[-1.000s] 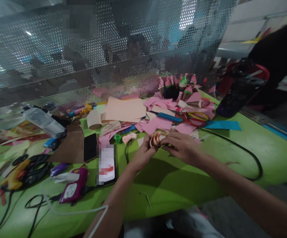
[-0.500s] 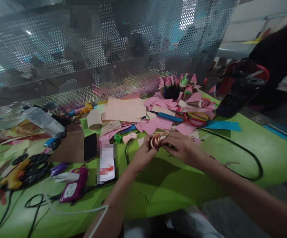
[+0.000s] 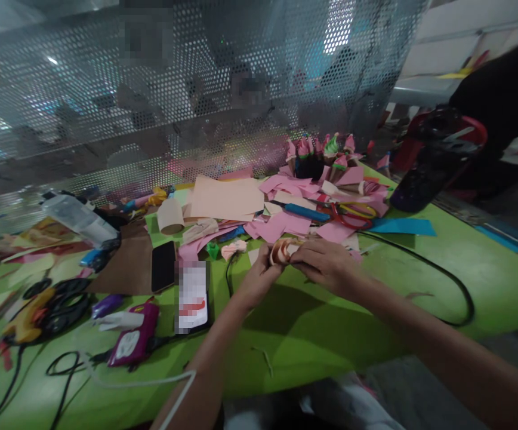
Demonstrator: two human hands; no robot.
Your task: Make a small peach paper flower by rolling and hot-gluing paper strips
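Between my two hands is a small brown-and-white swirled piece (image 3: 281, 253), shaped like a soft-serve ice cream top. Its left end is gripped by my left hand (image 3: 262, 267), thumb and fingers closed round it. My right hand (image 3: 319, 260) pinches the right end, and its fingers hide that part. Both hands hover over the near side of the green table (image 3: 330, 334). A pale pink crumpled piece (image 3: 234, 248) and a small green one (image 3: 212, 250) lie just left of my hands.
Behind lie pink paper scraps (image 3: 281, 226), scissors (image 3: 352, 215), a blue-handled cutter (image 3: 306, 212) and paper ice cream cones (image 3: 317, 149). Two phones (image 3: 163, 266), a glue gun (image 3: 28, 316) and a purple device (image 3: 134, 337) sit left. A dark bottle (image 3: 424, 161) stands right, near a black cable (image 3: 458, 280).
The swirled piece has turned slightly between my fingers, showing more of its white side. Both hands stay in nearly the same place.
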